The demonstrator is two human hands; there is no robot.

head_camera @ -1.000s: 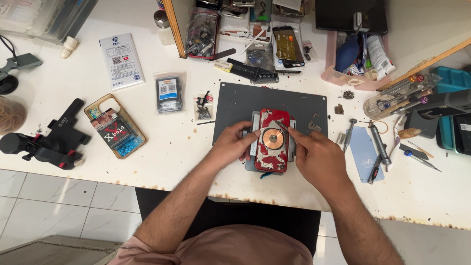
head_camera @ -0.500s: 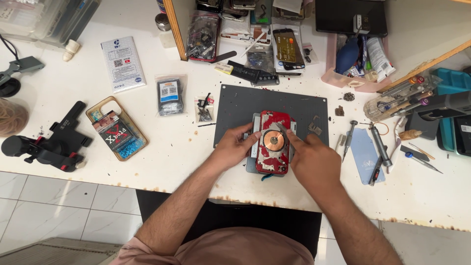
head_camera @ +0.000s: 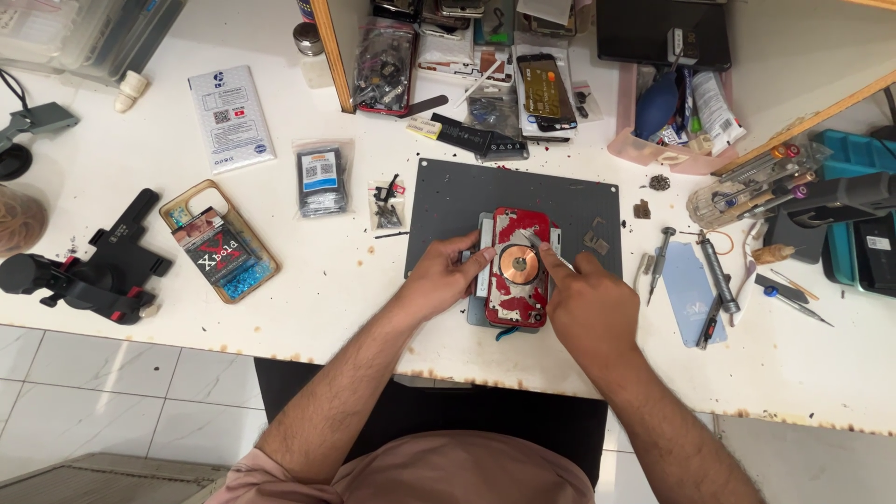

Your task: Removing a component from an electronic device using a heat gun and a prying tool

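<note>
The red phone back (head_camera: 519, 269) with the round copper coil (head_camera: 516, 264) sits in a grey holder on the dark grey mat (head_camera: 448, 201), in the middle of the white table (head_camera: 280, 308). A moment ago the right hand (head_camera: 586, 308) lay over the right side of the phone with its fingers flat. Now it has pulled back a little to the right, and 1 finger pokes a thin silver tool (head_camera: 530, 240) at the top edge of the coil. So the work has gone from holding to picking at the coil (a small, careful job).

The left hand (head_camera: 450, 278) has barely moved. It presses on the left edge of the phone, fingers bent, and keeps it from sliding. The right hand is closed around the thin tool, pinching it.

The phone lies right between the 2 hands, touching both. The coil is just left of the right fingertips. Screwdrivers (head_camera: 717, 273) and a blue card (head_camera: 686, 285) lie near the right hand. A phone case (head_camera: 219, 243) lies well apart on the left.
</note>
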